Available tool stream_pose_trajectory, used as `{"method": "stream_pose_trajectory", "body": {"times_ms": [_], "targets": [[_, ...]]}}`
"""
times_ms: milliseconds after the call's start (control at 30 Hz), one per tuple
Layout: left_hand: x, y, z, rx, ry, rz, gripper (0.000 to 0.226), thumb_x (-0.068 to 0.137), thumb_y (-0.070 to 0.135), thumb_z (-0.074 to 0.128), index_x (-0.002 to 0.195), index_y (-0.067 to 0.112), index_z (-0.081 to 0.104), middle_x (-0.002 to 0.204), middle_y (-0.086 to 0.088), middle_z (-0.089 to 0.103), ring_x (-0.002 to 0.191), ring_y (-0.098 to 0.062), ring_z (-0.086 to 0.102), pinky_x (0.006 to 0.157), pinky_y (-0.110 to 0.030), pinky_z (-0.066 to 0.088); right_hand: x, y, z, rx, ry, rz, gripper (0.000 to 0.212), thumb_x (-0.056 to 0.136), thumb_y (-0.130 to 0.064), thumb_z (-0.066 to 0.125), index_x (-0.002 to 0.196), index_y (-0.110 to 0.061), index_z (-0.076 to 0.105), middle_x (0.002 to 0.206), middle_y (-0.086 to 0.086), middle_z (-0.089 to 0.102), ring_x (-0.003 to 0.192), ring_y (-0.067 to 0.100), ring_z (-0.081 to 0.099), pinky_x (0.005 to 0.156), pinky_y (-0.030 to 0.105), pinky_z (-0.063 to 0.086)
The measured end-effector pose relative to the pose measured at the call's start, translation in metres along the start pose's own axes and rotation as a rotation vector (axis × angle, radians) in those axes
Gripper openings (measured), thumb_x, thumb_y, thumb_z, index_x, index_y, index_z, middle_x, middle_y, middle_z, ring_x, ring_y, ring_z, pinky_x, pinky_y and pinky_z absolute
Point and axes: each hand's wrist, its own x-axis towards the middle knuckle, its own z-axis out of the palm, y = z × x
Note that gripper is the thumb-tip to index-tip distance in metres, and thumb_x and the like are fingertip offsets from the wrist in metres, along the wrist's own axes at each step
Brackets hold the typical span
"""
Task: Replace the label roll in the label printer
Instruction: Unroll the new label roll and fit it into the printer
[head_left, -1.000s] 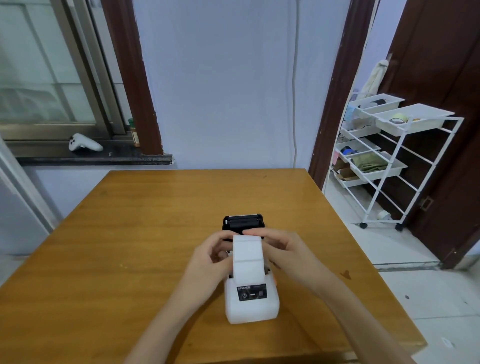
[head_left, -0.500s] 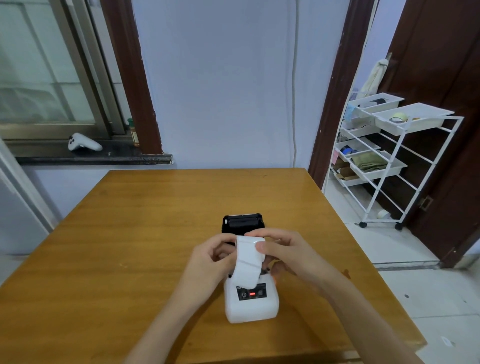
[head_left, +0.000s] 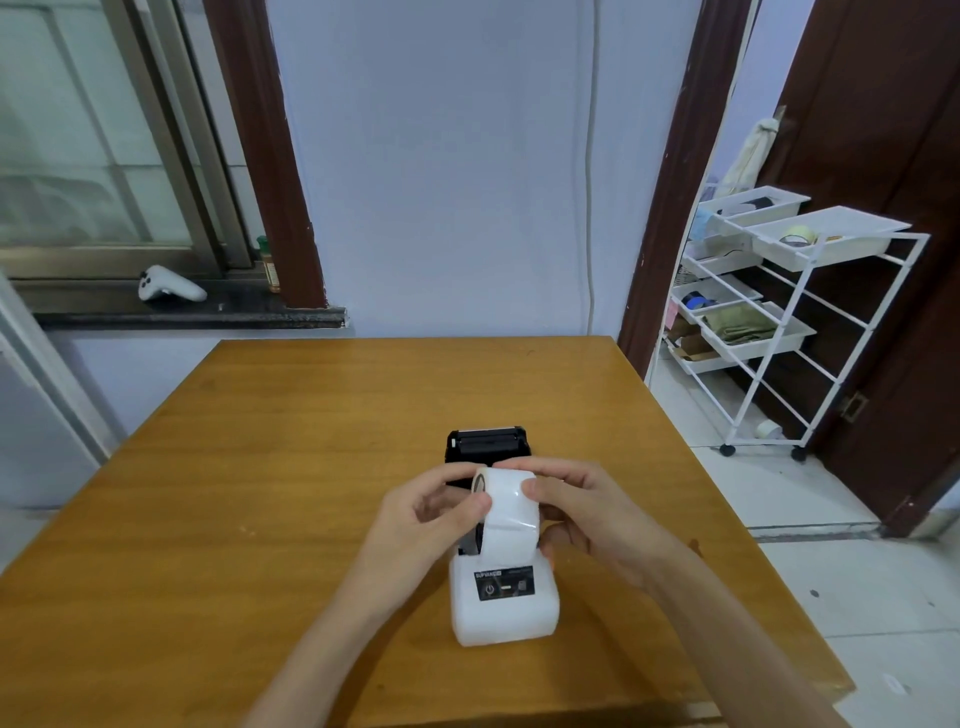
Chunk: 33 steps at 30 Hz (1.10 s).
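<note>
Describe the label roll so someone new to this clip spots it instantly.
Start at the wooden table and find the white label printer near its front edge. Directly above its open black lid, both hands pinch the label roll: a glossy white cylinder with a brown core.

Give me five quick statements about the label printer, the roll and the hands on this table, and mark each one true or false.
1. Both hands hold the label roll. True: the left hand and the right hand pinch it from either side.
2. The printer has its lid shut. False: the black lid is swung open at the back.
3. The roll lies flat on the table. False: it is held above the printer.
4. A white game controller sits on the windowsill. True.
5. The printer body is black. False: it is white, with a dark control panel.
</note>
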Motion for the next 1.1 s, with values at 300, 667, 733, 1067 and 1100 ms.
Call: {"method": "stream_pose_trajectory", "body": {"times_ms": [300, 667, 733, 1067, 1100], "targets": [[0.004, -0.007, -0.004, 0.005, 0.021, -0.016, 0.036, 0.072, 0.038, 0.073, 0.103, 0.020, 0.073, 0.085, -0.015, 0.077, 0.071, -0.017, 0.070, 0.065, -0.025, 0.056, 0.000, -0.008, 0.002, -0.086, -0.041, 0.008, 0.025, 0.094, -0.009, 0.060, 0.114, -0.018, 0.072, 0.082, 0.001, 0.073, 0.071, 0.013, 0.066, 0.060, 0.024, 0.056], [0.009, -0.014, -0.006, 0.122, 0.097, -0.125, 0.009, 0.094, 0.014, 0.063, 0.098, 0.014, 0.071, 0.072, -0.004, 0.074, 0.063, -0.012, 0.064, 0.064, -0.021, 0.050, 0.003, -0.007, 0.004, -0.545, -0.004, -0.077, 0.039, 0.085, -0.021, 0.073, 0.116, -0.043, 0.061, 0.101, -0.007, 0.069, 0.086, 0.019, 0.067, 0.084, 0.036, 0.057], [0.011, -0.015, -0.006, 0.132, 0.105, -0.150, 0.010, 0.094, 0.016, 0.063, 0.095, 0.013, 0.072, 0.071, -0.002, 0.074, 0.063, -0.010, 0.065, 0.065, -0.021, 0.049, 0.003, -0.002, 0.003, -0.578, 0.008, -0.086, 0.039, 0.083, -0.025, 0.075, 0.111, -0.048, 0.061, 0.099, -0.008, 0.070, 0.091, 0.016, 0.066, 0.086, 0.036, 0.055], [0.010, 0.000, -0.004, 0.257, -0.014, -0.159, 0.039, 0.097, 0.032, 0.056, 0.063, 0.014, 0.066, 0.058, 0.006, 0.064, 0.045, 0.004, 0.049, 0.047, -0.006, 0.034, 0.002, 0.001, -0.004, -0.354, -0.034, -0.035, 0.024, 0.088, -0.015, 0.065, 0.112, -0.011, 0.068, 0.106, 0.027, 0.069, 0.099, 0.047, 0.063, 0.083, 0.067, 0.048], [0.009, -0.001, -0.005, 0.263, -0.010, -0.132, 0.038, 0.097, 0.033, 0.057, 0.064, 0.015, 0.067, 0.061, 0.004, 0.066, 0.051, 0.002, 0.052, 0.051, -0.006, 0.036, 0.003, 0.001, -0.004, -0.352, -0.030, -0.037, 0.023, 0.089, -0.013, 0.064, 0.112, -0.010, 0.068, 0.106, 0.028, 0.069, 0.098, 0.049, 0.063, 0.083, 0.067, 0.048]]}}
